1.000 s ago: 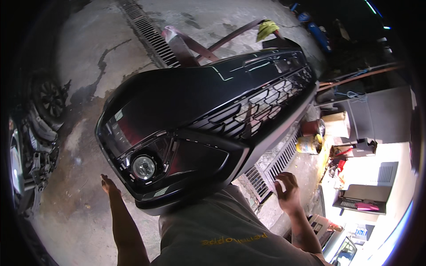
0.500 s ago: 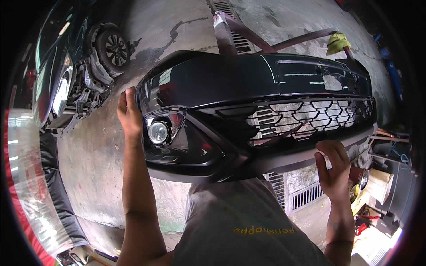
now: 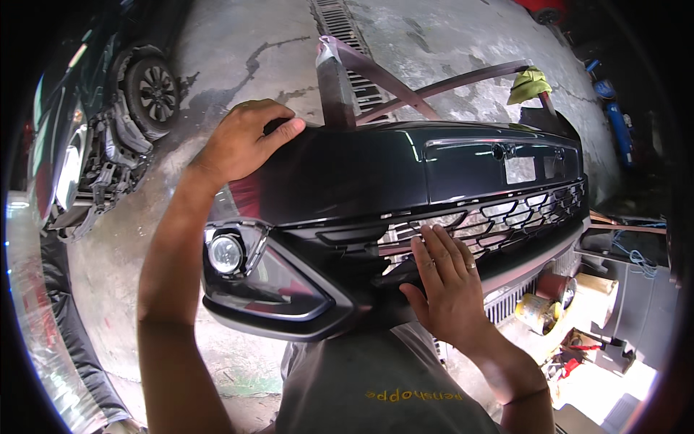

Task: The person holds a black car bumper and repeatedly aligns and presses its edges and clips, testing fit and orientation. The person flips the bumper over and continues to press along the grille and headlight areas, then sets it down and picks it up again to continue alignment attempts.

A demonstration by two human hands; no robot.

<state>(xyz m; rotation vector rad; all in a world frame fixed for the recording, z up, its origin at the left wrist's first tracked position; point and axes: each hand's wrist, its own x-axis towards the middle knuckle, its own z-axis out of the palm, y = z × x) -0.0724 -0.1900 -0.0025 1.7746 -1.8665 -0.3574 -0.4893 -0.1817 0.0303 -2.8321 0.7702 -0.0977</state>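
Observation:
A dark, glossy car bumper (image 3: pixel 340 163) stretches across the view in front of my body. At its upper left corner my left hand (image 3: pixel 242 141) is closed over the edge, thumb on the near side; the fingertips are partly hidden. My right hand (image 3: pixel 448 282) lies open, fingers stretched, against the lower middle of the black mesh grille (image 3: pixel 506 213). A ring is on one of its fingers. The round fog lamp (image 3: pixel 225 253) sits in the bumper's left end, below my left forearm.
Behind the bumper is a brown crossed stand (image 3: pixel 419 98) with a yellow-green cloth (image 3: pixel 530 85) on one end. A partly dismantled car with a bare wheel (image 3: pixel 152 94) stands left. Cans (image 3: pixel 538 311) and tools lie at lower right. A floor grate (image 3: pixel 332 22) runs behind.
My left hand has moved from beside the bumper's left end up onto its upper corner. My right hand has come left, from the lower edge onto the grille. The view has shifted.

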